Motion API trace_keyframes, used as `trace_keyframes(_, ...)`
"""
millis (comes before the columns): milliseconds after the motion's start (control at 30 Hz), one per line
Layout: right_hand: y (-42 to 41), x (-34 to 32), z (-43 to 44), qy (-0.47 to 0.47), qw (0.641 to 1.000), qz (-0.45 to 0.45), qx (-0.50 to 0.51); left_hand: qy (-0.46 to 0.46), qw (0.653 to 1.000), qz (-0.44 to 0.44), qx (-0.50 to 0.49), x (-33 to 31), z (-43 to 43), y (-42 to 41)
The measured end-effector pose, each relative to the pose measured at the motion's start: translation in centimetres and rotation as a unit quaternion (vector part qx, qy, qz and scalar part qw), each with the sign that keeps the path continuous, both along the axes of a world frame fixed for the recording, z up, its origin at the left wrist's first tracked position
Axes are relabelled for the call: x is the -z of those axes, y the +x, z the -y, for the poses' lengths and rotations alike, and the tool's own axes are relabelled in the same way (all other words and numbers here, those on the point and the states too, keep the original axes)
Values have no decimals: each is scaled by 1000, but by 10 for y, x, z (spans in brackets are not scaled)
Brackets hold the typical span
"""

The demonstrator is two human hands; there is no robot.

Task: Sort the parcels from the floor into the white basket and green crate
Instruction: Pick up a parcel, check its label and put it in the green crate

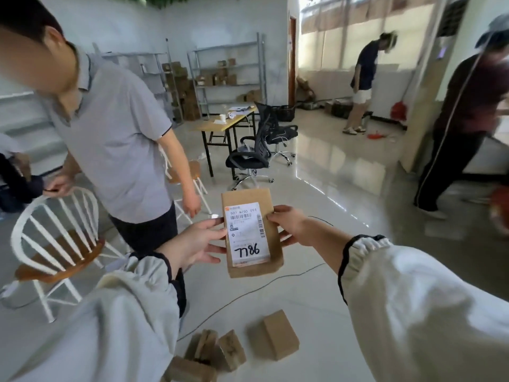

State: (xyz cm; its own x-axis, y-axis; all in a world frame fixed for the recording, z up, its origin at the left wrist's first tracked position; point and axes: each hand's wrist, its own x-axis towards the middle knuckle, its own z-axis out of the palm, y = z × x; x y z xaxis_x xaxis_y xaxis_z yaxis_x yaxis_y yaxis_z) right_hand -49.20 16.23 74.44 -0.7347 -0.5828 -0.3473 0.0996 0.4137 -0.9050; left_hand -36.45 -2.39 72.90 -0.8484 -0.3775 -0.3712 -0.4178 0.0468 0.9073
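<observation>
I hold a brown cardboard parcel point(261, 267) upright in front of me, its white shipping label with the handwritten number 7786 facing the camera. My left hand point(197, 245) grips its left edge and my right hand point(287, 226) grips its right edge. Below, on the pale floor, lie several more brown parcels: one larger box point(276, 336) stands apart, and a small heap point(212, 354) sits to its left. Neither the white basket nor the green crate is in view.
A person in a grey polo shirt point(115, 139) stands close at the left, beside a white wooden chair point(57, 244). A thin black cable point(248, 293) runs across the floor. Further back are a black office chair point(250, 155), a table point(223, 124) and two other people.
</observation>
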Motion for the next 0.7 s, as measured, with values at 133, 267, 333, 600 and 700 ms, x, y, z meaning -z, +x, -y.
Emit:
trace_keyframes(133, 7, 2, -47, -6, 996, 11, 83, 4, 997, 3, 71, 1, -23, -27)
trace_keyframes(267, 16, 10, -116, -17, 985, 15, 171, 3, 985, 10, 175, 8, -71, -63)
trace_keyframes(333, 21, 12, -157, -15, 975, 13, 219, 10, 974, 11, 225, 12, -107, -80)
trace_keyframes(600, 66, 6, -347, 12, 909, -12, 417, 26, 899, 2, 437, 13, -304, -127)
trace_keyframes(700, 95, 3, -423, 16, 877, -16, 481, 38, 859, -2, 510, 11, -395, -131)
